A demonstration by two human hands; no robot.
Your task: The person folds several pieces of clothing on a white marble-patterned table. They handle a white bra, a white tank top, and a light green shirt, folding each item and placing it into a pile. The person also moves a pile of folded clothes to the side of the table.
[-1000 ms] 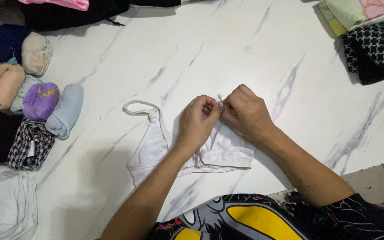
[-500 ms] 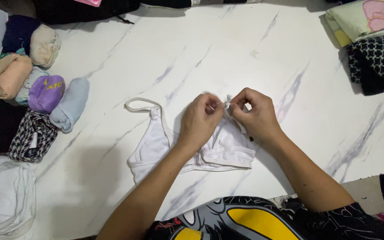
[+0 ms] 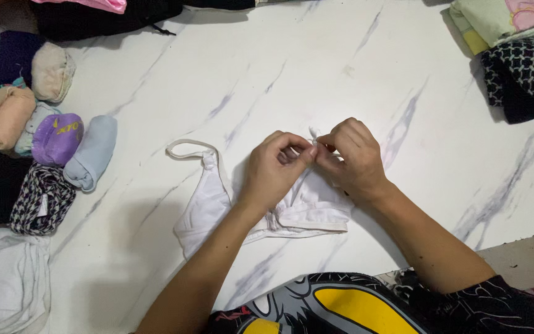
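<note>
White bra (image 3: 211,204) lies flat near the front edge of a white marble-patterned table (image 3: 316,68), one strap looped out to its upper left.

Head view: left hand (image 3: 273,173) rests over the middle of the garment, thumb and forefinger pinched shut on a small bit of white strap. Right hand (image 3: 353,158) meets it fingertip to fingertip, also pinched closed on the same strap piece, just above the garment's upper edge. Both forearms come in from the bottom of the frame.

Left side of table: a row of rolled garments, among them a purple roll (image 3: 57,137), a pale blue roll (image 3: 93,151), a peach roll (image 3: 4,117) and a black-and-white checked roll (image 3: 41,198); white cloth (image 3: 7,284) bunched below them. Top right corner: folded black patterned cloth (image 3: 526,68), well apart from the hands.
</note>
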